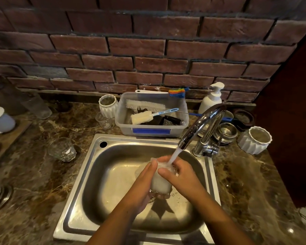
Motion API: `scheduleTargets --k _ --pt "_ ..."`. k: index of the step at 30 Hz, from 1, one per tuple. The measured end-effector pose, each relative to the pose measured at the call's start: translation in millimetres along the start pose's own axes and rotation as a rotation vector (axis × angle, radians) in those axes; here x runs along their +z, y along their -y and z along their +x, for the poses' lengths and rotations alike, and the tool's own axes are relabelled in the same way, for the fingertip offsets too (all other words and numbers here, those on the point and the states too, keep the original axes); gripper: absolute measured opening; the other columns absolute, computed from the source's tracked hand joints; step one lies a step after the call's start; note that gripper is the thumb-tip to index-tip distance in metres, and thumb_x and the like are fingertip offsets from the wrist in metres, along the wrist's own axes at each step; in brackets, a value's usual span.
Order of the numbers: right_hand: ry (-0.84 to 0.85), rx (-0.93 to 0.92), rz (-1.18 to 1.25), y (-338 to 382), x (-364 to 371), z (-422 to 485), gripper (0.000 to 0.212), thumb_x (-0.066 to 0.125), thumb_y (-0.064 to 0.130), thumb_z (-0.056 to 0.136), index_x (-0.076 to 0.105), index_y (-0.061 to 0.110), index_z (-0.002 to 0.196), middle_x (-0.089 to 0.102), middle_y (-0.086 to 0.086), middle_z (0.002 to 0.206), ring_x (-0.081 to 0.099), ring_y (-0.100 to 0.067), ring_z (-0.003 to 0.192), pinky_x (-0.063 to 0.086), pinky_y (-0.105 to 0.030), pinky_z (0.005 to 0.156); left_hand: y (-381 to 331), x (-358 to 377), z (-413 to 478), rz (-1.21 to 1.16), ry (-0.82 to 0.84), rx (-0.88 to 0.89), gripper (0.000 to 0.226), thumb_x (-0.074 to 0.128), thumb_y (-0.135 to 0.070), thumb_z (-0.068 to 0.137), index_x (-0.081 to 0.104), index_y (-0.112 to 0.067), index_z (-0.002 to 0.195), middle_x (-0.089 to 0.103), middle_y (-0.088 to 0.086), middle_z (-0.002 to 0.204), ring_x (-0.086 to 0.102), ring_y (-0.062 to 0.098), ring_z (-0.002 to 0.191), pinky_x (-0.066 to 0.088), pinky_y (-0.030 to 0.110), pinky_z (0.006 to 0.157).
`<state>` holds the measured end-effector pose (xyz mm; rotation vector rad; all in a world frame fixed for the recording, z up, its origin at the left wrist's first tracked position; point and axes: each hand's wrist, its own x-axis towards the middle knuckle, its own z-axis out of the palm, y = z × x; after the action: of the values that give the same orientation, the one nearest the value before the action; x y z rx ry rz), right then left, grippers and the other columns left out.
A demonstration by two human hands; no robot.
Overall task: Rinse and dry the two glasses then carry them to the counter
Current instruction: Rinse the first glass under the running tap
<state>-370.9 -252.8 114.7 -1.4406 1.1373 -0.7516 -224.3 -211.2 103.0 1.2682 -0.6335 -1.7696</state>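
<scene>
Over the steel sink I hold a clear glass, full of foamy white water, under the stream from the chrome tap. My left hand grips its left side from below. My right hand holds its right side, thumb across the front near the rim. Water pours into the glass's mouth. A second faceted glass stands on the marble counter left of the sink.
Behind the sink sits a plastic tub of brushes, with a soap pump to its right. White ribbed cups, a small glass, metal lids and a brick wall surround the counter.
</scene>
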Motion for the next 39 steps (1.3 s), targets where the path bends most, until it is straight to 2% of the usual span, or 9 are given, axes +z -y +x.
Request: scheduleTargets --k 6,12,15,19,22,25,29,34,39 --pt "0.038 -0.063 -0.097 1.9 -3.3 -1.0 0.038 0.067 0.056 0.077 0.075 0.028 0.101 0.073 0.010 0.100 0.068 -0.004 0.097 0.061 -0.034 0.083 -5.0 -0.9 4.9 -0.027 -0.044 -0.093 0.085 0.053 -0.083 0.075 0.061 -0.026 0.136 0.069 0.011 0.130 0.065 0.031 0.121 0.048 0.056 0.107" --pt "0.332 0.049 -0.084 10.3 -14.6 13.3 0.042 0.068 0.055 0.077 0.076 0.018 0.096 0.076 -0.005 0.093 0.073 -0.021 0.090 0.057 -0.047 0.086 -18.5 -3.3 7.5 0.075 -0.010 -0.122 0.074 0.038 -0.075 0.085 0.063 -0.026 0.134 0.072 0.010 0.125 0.067 0.030 0.118 0.047 0.053 0.108" --pt "0.375 0.105 -0.073 12.1 -19.6 18.1 0.048 0.069 0.057 0.073 0.076 0.014 0.093 0.077 -0.011 0.094 0.073 -0.028 0.093 0.054 -0.048 0.089 -25.2 -4.1 11.2 0.080 -0.019 -0.174 0.073 0.037 -0.073 0.090 0.068 -0.019 0.127 0.074 0.017 0.116 0.071 0.035 0.106 0.055 0.050 0.091" --pt "0.286 0.117 0.001 9.9 -17.5 15.8 0.018 0.071 0.034 0.087 0.077 0.017 0.082 0.077 -0.004 0.081 0.074 -0.017 0.083 0.057 -0.040 0.083 -27.0 -2.5 11.8 -0.084 -0.068 -0.213 0.064 0.041 -0.062 0.098 0.069 -0.012 0.125 0.074 0.019 0.117 0.072 0.035 0.103 0.055 0.043 0.084" --pt "0.197 0.026 -0.054 5.4 -9.8 11.1 0.019 0.069 0.029 0.090 0.078 0.013 0.083 0.077 -0.005 0.081 0.074 -0.019 0.079 0.060 -0.040 0.078 -17.5 4.3 8.9 -0.351 -0.156 -0.273 0.049 0.054 -0.047 0.099 0.069 -0.007 0.122 0.078 0.017 0.101 0.076 0.025 0.074 0.057 0.037 0.069" --pt "0.201 -0.146 -0.267 0.1 -4.5 1.6 0.014 0.066 0.031 0.092 0.076 0.024 0.085 0.074 0.007 0.083 0.069 -0.008 0.081 0.057 -0.029 0.078 -10.0 8.1 6.3 -0.592 -0.179 -0.334 0.047 0.056 -0.037 0.101 0.064 -0.001 0.129 0.076 0.020 0.097 0.074 0.025 0.067 0.060 0.036 0.055" --pt "0.200 -0.284 -0.576 -2.1 -3.4 -7.2 0.016 0.063 0.042 0.090 0.072 0.028 0.093 0.070 0.012 0.091 0.057 -0.002 0.089 0.045 -0.022 0.082 -1.7 10.4 9.7 -0.549 -0.214 -0.339 0.046 0.059 -0.041 0.099 0.069 -0.002 0.120 0.077 0.018 0.094 0.076 0.026 0.071 0.059 0.039 0.074" --pt "0.267 -0.235 -0.532 9.6 -2.0 -1.2 0.027 0.057 0.050 0.088 0.069 0.026 0.088 0.068 0.007 0.078 0.062 -0.006 0.074 0.053 -0.034 0.066 1.8 11.2 11.8 -0.447 -0.212 -0.202 0.043 0.056 -0.039 0.099 0.071 -0.005 0.121 0.075 0.019 0.108 0.074 0.027 0.093 0.059 0.040 0.080" --pt "0.218 -0.099 -0.346 7.7 1.8 -0.6 0.023 0.057 0.033 0.098 0.076 0.022 0.092 0.076 0.004 0.085 0.070 -0.006 0.080 0.057 -0.038 0.077 -0.1 15.4 8.6 -0.365 -0.245 -0.066 0.030 0.052 -0.029 0.101 0.067 -0.011 0.120 0.076 0.018 0.106 0.075 0.026 0.091 0.056 0.043 0.080"
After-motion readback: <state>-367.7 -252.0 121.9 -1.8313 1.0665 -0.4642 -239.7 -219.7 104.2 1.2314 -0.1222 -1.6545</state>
